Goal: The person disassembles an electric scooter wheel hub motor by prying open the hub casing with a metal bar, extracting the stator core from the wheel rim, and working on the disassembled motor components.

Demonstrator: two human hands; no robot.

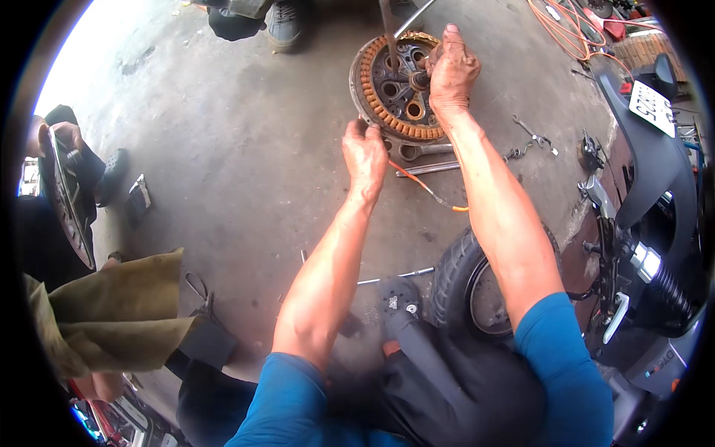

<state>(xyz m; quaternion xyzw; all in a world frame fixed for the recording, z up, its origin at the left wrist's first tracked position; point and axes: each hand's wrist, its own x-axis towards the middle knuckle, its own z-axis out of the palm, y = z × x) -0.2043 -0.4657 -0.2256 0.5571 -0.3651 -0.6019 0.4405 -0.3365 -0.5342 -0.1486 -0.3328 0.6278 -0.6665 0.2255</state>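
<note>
A round motor stator (369, 94) with copper windings around its rim stands tilted on the floor ahead of me. My left hand (365, 153) is closed at its lower left edge, the fingertips gripping the rim. At its right side my right hand (452, 74) is closed around the axle, thumb pointing up; the palm hides most of what it grips. From the top edge a brown metal bar (389, 33) reaches down onto the stator's face, beside a shiny rod (414, 18). An orange cable (421, 185) runs from below the stator toward my right forearm.
Wrenches (530, 134) and a long steel bar (428, 169) lie right of the stator. A tyre (465, 276) lies by my knee. A motorcycle (655, 186) stands at the right. People crouch at the left, one holding a disc-shaped part (71, 201); another person's shoe (285, 26) is ahead.
</note>
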